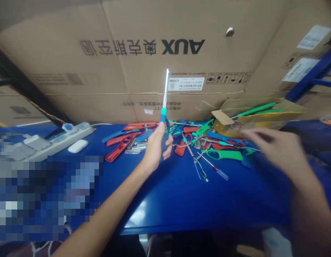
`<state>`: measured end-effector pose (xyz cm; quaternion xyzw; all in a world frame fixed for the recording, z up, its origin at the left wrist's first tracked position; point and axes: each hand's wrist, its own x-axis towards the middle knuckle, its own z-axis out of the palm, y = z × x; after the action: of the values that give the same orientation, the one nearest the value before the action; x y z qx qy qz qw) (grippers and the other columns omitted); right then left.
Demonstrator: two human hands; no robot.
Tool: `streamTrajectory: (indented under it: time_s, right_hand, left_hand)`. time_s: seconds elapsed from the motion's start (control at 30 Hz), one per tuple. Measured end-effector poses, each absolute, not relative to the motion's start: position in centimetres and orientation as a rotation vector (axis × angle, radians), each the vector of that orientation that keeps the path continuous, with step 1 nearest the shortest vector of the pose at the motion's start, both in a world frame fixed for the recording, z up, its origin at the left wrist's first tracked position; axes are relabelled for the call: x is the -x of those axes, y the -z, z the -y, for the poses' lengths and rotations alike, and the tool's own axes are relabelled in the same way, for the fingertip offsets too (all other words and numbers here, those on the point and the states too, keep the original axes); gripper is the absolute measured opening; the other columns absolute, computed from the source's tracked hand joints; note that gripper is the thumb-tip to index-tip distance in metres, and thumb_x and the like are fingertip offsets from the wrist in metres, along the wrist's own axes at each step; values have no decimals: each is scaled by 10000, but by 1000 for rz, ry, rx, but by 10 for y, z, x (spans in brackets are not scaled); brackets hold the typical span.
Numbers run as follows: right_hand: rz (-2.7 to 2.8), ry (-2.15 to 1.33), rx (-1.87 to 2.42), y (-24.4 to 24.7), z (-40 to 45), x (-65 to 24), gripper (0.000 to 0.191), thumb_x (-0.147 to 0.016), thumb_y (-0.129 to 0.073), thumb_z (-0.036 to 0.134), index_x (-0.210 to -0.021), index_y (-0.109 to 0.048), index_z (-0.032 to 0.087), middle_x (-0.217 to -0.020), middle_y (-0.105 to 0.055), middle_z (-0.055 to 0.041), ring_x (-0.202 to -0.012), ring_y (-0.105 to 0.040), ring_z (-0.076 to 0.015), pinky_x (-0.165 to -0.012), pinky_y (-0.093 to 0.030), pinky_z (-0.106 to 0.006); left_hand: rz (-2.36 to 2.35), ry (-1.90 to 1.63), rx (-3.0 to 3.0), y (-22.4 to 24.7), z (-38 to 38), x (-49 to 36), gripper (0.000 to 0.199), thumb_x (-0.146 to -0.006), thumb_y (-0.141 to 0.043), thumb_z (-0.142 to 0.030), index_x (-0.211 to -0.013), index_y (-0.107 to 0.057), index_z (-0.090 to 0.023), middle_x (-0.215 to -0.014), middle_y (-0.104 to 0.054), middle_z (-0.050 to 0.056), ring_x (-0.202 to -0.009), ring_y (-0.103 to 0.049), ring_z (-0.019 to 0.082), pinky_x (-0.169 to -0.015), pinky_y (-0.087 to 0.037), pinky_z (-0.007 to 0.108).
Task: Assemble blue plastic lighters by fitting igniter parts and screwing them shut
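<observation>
My left hand (pixel 157 146) is wrapped round the blue handle of a lighter (pixel 165 103), whose metal tube points up with a green collar at its base. My right hand (pixel 275 146), blurred by motion, is at the right beside a cardboard box; its fingertips are smeared, so whether they hold anything cannot be made out. Between the hands lies a pile of red, blue and green handle parts, with a green handle (pixel 221 155) at its front. A screwdriver (pixel 215 167) with a clear handle rests in front of the pile, near a thin wired part (pixel 199 166).
A white power strip (pixel 58 141) with plugs and a white case (pixel 78 146) lie at the left. The open box (pixel 278 117) with green parts stands at the back right. A large carton (pixel 144 71) backs the blue table (pixel 165 200).
</observation>
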<state>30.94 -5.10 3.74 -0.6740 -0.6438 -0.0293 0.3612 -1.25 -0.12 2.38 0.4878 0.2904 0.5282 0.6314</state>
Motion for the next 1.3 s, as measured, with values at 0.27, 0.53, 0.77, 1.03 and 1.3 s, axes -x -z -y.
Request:
streamTrajectory:
  time_s: [0.27,0.53,0.77,1.03,1.3]
  right_hand:
    - [806,-108,2237,3,133,-382,245,-594,-833,514,-533,-721,305,-888,-770,-187,-814,-682,-345,-695,-447,-477]
    - [814,-182,2313,-3,124,-374,229,-545,-911,329,-447,-705,317,-896,-775,-143,-636,-627,-265,-635,-419,-425]
    - [930,-136,2394,10,119,-400,290,-594,-892,431,-427,-689,310,-769,-745,-175,-583,-590,-270,-600,-362,-425]
    - [1045,45,2417,34,117,-419,295,-650,-770,577,-570,-695,303,-786,-716,-205,-495,-487,-286,-557,-351,-445]
    - [1041,109,2529,42,117,-421,279,-729,-633,551,-696,-726,290,-737,-725,-158,-479,-511,-300,-505,-375,-406]
  left_hand:
    - [-673,-1125,-1099,-17,21,-7,468,-948,-519,-625,-1181,-587,-224,-632,-370,-73,-363,-271,48,-329,-223,199]
    - [-711,-1053,-1134,-13,16,-2,467,-930,-538,-633,-1131,-592,-216,-631,-389,-71,-366,-303,54,-336,-234,212]
    - [-680,-1017,-1073,-11,14,-1,447,-946,-516,-611,-1144,-579,-215,-626,-398,-68,-352,-316,56,-330,-242,201]
    - [-652,-1007,-1050,-13,14,-1,424,-969,-478,-605,-1114,-580,-219,-621,-405,-66,-342,-328,56,-321,-245,192]
    - [-669,-1025,-1018,-13,11,-1,433,-931,-549,-602,-1108,-567,-208,-603,-400,-74,-339,-314,57,-310,-258,194]
